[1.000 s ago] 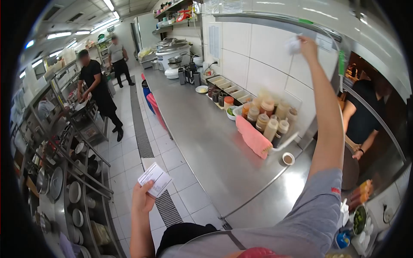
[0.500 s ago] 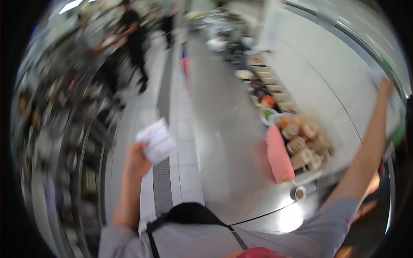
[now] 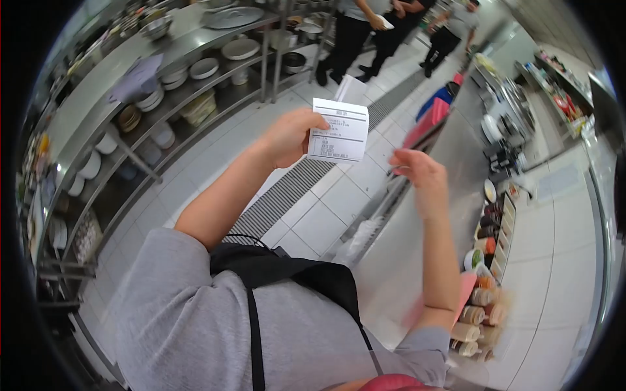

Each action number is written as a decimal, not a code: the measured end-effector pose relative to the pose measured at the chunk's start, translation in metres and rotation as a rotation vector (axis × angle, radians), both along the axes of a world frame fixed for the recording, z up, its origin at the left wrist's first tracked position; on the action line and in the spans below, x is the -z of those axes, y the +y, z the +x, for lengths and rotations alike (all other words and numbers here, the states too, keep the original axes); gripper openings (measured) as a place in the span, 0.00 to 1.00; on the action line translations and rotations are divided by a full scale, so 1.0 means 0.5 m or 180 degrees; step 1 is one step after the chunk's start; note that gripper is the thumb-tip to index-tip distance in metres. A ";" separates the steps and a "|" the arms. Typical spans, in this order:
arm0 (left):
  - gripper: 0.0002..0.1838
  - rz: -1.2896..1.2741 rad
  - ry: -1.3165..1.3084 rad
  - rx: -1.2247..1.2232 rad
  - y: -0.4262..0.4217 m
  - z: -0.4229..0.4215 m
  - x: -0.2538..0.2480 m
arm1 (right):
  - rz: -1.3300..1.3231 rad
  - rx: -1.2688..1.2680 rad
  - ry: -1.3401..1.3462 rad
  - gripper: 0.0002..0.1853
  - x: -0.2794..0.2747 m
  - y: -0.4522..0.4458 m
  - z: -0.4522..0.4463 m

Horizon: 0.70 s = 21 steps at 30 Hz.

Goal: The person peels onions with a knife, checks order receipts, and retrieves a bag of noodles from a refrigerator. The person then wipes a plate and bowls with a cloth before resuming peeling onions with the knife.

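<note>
My left hand (image 3: pixel 297 138) is closed on a printed order ticket (image 3: pixel 339 133), its thumb over the paper's left edge. The white slip faces me with several lines of small print. Another white paper (image 3: pixel 351 88) sticks up behind it; whether the two are joined I cannot tell. To the right of the ticket, apart from it, my right hand (image 3: pixel 420 174) is raised near the steel counter (image 3: pixel 450 189). Its fingers are loosely bent and slightly blurred, with nothing visible in them.
Along the wall stand squeeze bottles (image 3: pixel 471 315) and a row of condiment containers (image 3: pixel 501 228). A pink cloth (image 3: pixel 464 293) lies beside them. Steel shelves (image 3: pixel 176 98) with bowls run along the left. Several people (image 3: pixel 352 39) stand further down the tiled aisle (image 3: pixel 326 215).
My right hand has come away from the wall on the far right to near the ticket. My left hand has raised the ticket forward and right. The view has turned left.
</note>
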<state>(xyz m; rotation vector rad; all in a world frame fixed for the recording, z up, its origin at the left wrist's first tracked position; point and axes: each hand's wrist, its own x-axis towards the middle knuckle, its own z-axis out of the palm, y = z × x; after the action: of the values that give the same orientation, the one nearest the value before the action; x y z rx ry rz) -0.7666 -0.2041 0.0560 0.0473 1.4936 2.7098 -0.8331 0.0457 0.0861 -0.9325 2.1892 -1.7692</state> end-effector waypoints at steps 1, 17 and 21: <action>0.15 -0.0394 -0.0003 -0.0160 -0.022 0.022 0.000 | -0.0162 -0.0347 -0.0202 0.24 0.003 -0.069 0.013; 0.14 -0.3866 -0.0595 -0.2279 -0.454 0.597 0.027 | -0.1144 -0.2050 -0.2165 0.08 0.046 -0.844 0.368; 0.14 -0.2691 -0.0926 -0.2941 -0.616 0.843 0.089 | -0.1188 -0.2540 -0.2342 0.08 0.033 -1.033 0.540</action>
<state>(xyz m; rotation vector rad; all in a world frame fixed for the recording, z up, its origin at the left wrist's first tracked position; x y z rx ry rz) -0.3450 -0.5123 0.0115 -1.2582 2.8556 2.0314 -0.5630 -0.4709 0.0694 -0.8455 0.8800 -1.7051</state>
